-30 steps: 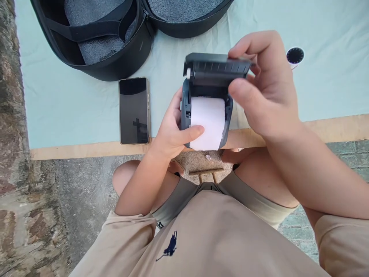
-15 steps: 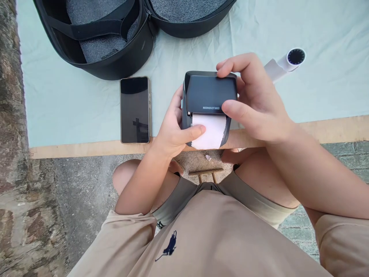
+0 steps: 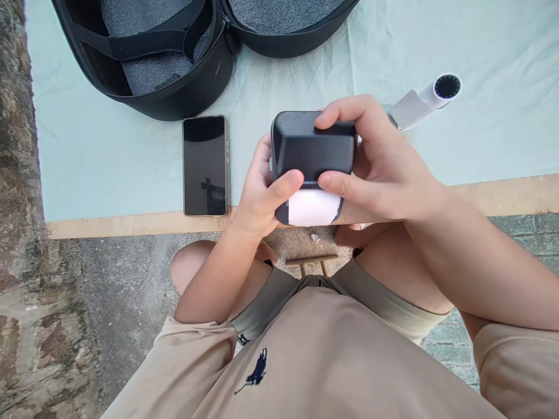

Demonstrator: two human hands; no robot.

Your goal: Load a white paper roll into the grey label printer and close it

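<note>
At the near edge of the table, just above our knees, we hold a dark grey plastic label printer (image 3: 312, 148) between both hands. Our left hand (image 3: 257, 198) clasps its left side, fingers curled behind the casing and the thumb pressed on the front of the lid. Our right hand (image 3: 384, 169) grips the other side, with the index finger laid across the top and the thumb on the lid's lower front edge, just beside the left thumb (it partly covers the pale lettering there). The lid lies down over the body. Below it a short strip of white paper (image 3: 312, 208) shows at the front of the printer, its right edge ragged.

A pale green cloth (image 3: 109, 157) covers the table, leaving a band of bare light wood (image 3: 131, 224) along the near edge. A black smartphone (image 3: 205, 166) lies flat and dark-screened on the cloth, just left of our left hand. Farther back, an open black zipped case with grey foam lining (image 3: 174, 87) spreads across the top of the view. To the right, near our right hand, lies a white cylinder with a dark round end (image 3: 430, 96).
</note>
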